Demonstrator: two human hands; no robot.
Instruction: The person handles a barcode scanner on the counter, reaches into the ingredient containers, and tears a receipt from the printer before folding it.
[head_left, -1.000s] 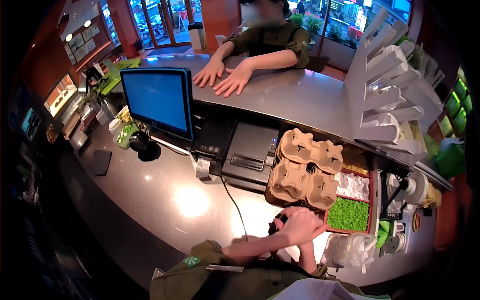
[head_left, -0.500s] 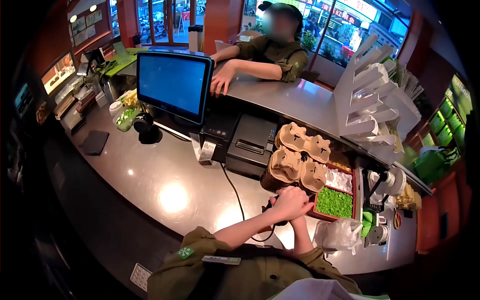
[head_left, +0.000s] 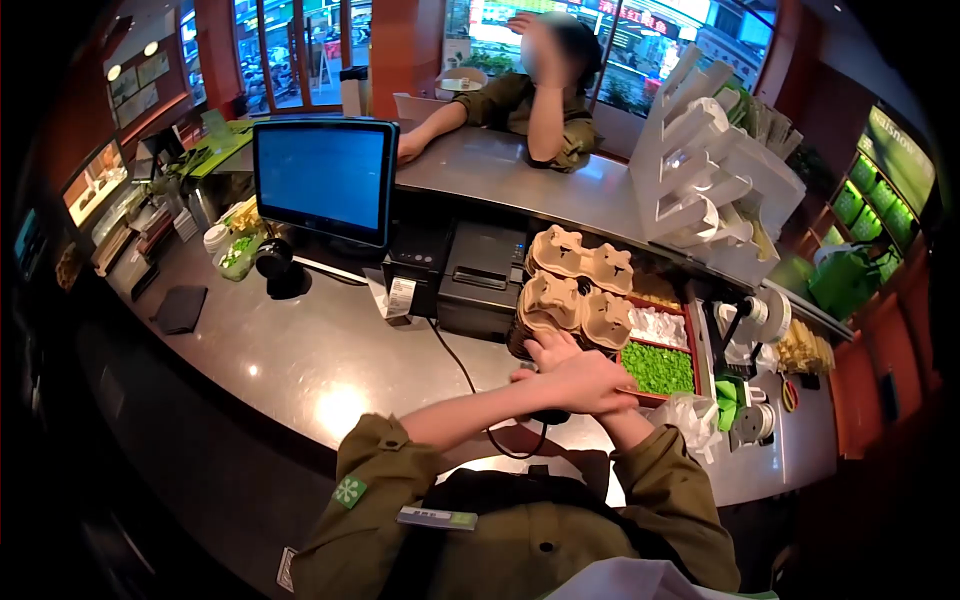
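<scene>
My left hand (head_left: 594, 382) lies across my right wrist, its fingers wrapped over it. Beyond it, my right hand (head_left: 548, 349) shows with fingers apart, close to the near edge of the stacked brown cup carriers (head_left: 553, 300); whether it touches them I cannot tell. Under my wrists a black object (head_left: 550, 416) with a cable is partly visible, mostly hidden by my arms. Right of my hands is a red-edged box with green packets (head_left: 657, 368) and white packets (head_left: 659, 327).
A monitor (head_left: 322, 182) and black printer (head_left: 483, 278) stand left of the carriers. Across the raised counter (head_left: 480, 176) another person (head_left: 530, 110) leans, one hand at the head. White racks (head_left: 700, 180) rise at right; a plastic bag (head_left: 690, 422) lies nearer me.
My hands have shifted from clasped together to crossed, with the right hand's fingers now showing apart. The other person has raised one hand to the head. The view has shifted slightly.
</scene>
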